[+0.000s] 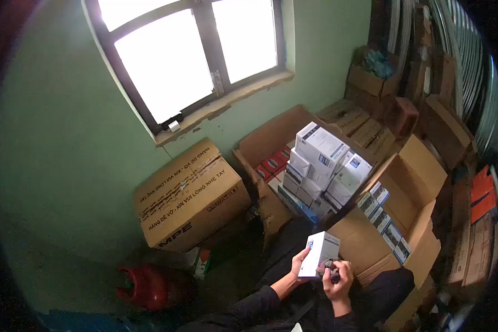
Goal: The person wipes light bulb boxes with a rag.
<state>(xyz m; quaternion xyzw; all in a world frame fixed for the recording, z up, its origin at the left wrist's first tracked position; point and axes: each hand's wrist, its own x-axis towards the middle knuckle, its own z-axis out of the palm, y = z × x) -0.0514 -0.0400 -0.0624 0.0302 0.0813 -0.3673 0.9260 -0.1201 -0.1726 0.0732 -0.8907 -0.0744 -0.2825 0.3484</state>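
A white box with blue and dark print [318,252] is held upright, a little tilted, above my lap. My left hand [297,266] grips its left side and lower edge. At its lower right, my right hand [339,279] has its fingers closed round a dark, crumpled thing [327,269], which I cannot make out clearly, against the box. Just beyond stands an open carton [276,213] with a pile of white boxes [321,152]. To the right, another open carton [351,235] holds a row of small blue-and-white boxes [383,221].
A large closed carton [191,193] stands at the left, with a red gas cylinder [155,289] in front of it. The window [160,61] is in the green wall. More cartons, an orange packet [483,193] and long pale pipes [462,61] are at the right.
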